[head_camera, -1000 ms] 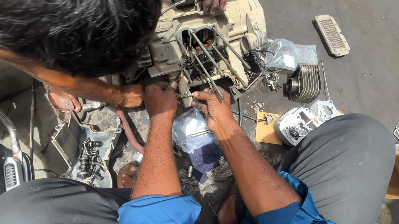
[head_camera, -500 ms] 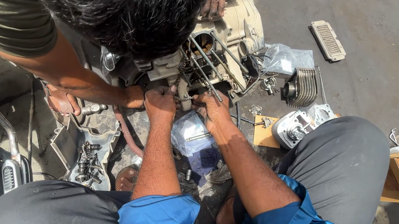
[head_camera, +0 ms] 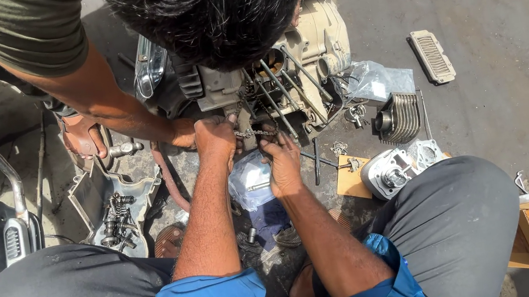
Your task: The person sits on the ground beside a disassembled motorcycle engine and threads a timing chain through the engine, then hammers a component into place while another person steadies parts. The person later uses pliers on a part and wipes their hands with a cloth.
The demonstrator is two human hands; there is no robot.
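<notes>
Chain (head_camera: 249,132) — pinched between left hand (head_camera: 215,136), right hand (head_camera: 282,160).

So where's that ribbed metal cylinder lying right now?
The finned cylinder lies on the ground right of the engine, just below a clear plastic bag and above the round metal cover.

A thin metal chain (head_camera: 252,132) hung taut and level against the grimy engine block (head_camera: 284,90), which sat at twelve o'clock, its long studs slanting upward; the chain's far end was perhaps hidden.
</notes>
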